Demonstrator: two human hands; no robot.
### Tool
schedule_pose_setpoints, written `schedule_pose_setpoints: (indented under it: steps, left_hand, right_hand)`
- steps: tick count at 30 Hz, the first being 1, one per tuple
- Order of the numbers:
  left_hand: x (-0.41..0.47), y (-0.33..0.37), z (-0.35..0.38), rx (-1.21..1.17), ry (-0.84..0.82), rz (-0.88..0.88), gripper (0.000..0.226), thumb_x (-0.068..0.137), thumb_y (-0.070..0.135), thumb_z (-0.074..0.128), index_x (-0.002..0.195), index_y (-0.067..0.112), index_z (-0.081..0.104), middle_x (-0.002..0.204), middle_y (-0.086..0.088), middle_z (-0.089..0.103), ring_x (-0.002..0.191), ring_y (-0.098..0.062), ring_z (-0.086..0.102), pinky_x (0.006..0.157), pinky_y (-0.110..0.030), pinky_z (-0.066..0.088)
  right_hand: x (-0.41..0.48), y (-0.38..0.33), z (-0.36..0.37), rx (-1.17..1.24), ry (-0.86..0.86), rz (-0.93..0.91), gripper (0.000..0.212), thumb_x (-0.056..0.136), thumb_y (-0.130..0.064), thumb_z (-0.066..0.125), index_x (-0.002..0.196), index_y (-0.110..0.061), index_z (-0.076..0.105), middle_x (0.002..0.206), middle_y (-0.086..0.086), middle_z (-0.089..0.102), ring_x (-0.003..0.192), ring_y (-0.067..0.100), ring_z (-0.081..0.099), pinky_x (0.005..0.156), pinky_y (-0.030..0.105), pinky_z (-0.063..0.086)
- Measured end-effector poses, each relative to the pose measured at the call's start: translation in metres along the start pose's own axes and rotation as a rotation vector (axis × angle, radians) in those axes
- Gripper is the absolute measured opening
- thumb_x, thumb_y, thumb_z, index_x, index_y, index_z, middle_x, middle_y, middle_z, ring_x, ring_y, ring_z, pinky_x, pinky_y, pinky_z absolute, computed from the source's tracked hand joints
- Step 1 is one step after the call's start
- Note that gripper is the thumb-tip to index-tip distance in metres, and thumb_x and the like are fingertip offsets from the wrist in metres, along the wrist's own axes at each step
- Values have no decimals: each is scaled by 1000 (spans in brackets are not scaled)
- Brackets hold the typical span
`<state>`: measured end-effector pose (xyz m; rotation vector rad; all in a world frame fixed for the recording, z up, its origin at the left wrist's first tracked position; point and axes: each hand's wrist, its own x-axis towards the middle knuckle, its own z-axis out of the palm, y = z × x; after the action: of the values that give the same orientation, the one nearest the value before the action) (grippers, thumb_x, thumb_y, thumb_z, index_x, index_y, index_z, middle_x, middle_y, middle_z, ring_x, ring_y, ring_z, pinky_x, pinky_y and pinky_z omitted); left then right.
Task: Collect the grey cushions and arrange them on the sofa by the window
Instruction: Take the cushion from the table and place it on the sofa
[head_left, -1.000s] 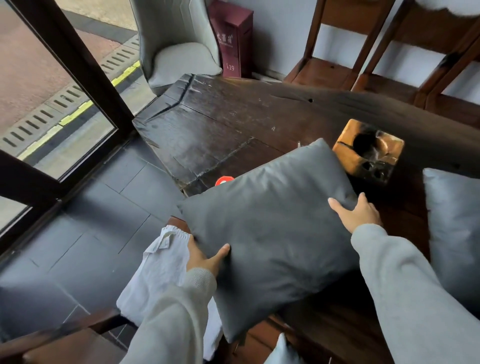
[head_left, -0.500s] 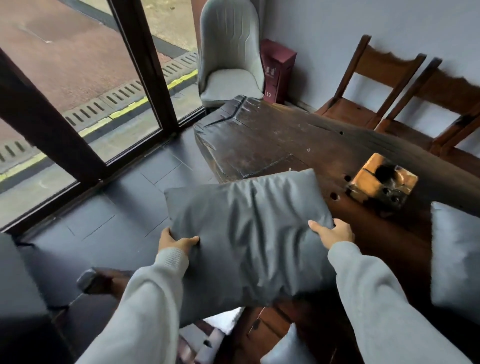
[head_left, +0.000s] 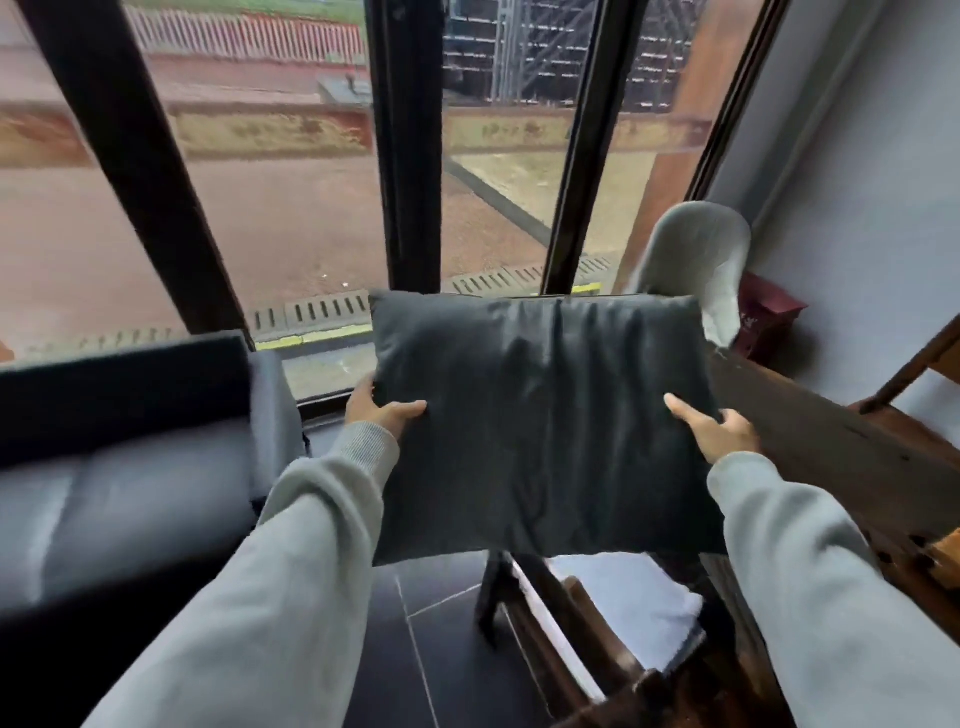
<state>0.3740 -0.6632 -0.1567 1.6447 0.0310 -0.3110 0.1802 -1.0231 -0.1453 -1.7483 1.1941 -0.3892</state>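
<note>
A dark grey cushion (head_left: 540, 421) is held up in the air in front of the person, broad face toward the camera, its long edges roughly level and its fabric creased down the middle. The left hand (head_left: 376, 410) grips the cushion's left edge, thumb lying across the front face and the fingers wrapped behind out of sight. The right hand (head_left: 719, 428) clasps the right edge in the same way (thumb forward on the fabric, the rest hidden behind it). Both arms wear pale grey sleeves (head_left: 291, 551). The cushion hangs above the dark tiled floor (head_left: 421, 623), clear of everything, between the sofa (head_left: 124, 467) on the left and the dark wooden surface (head_left: 810, 447) on the right. The sofa, grey with a darker backrest, stands directly against the tall window (head_left: 291, 171) with black frames. Below the cushion a wooden chair (head_left: 587, 639) carries a white cloth (head_left: 639, 608). Past the cushion's upper right corner a pale upholstered chair (head_left: 696, 260) stands in the corner, with a dark red box (head_left: 766, 317) just beside it against the wall.
</note>
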Motion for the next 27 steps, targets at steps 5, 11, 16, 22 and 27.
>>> schedule_pose_setpoints:
  steps: [5, 11, 16, 22, 27]
  left_hand:
    - [-14, 1, -198, -31, 219, 47, 80, 78, -10, 80, 149, 11, 50, 129, -9, 60, 114, -25, 60, 101, -35, 49]
    - [-23, -34, -386, -31, 490, -37, 82, 78, -6, 81, 150, 13, 48, 136, -13, 63, 123, -33, 62, 107, -40, 48]
    - [-16, -55, -496, -38, 675, -99, 88, 75, -13, 79, 152, 11, 45, 155, -16, 51, 133, -30, 53, 110, -36, 41]
    - [50, -71, -598, -51, 794, -170, 84, 73, -16, 76, 145, 16, 46, 141, -19, 61, 122, -41, 62, 108, -50, 49]
    - [132, -67, -662, -48, 832, -229, 82, 78, -9, 78, 149, 13, 44, 151, -12, 55, 133, -37, 56, 113, -46, 42]
  right_hand:
    - [-83, -72, 133, -16, -239, -89, 79, 66, -71, 84, 119, -14, 72, 123, 8, 71, 110, 30, 66, 103, 38, 49]
    - [-174, -137, 315, 16, -481, -236, 55, 79, -47, 88, 119, -10, 78, 110, 7, 78, 102, 28, 72, 99, 38, 55]
    - [-211, -176, 449, 56, -637, -317, 49, 79, -40, 91, 113, -11, 72, 108, 8, 77, 99, 30, 72, 90, 40, 57]
    - [-217, -212, 614, 159, -764, -309, 45, 73, -27, 96, 111, -17, 75, 106, 8, 80, 96, 30, 77, 86, 39, 60]
    - [-208, -247, 730, 169, -819, -249, 54, 69, -28, 97, 115, -11, 74, 109, 12, 79, 101, 35, 75, 96, 48, 59]
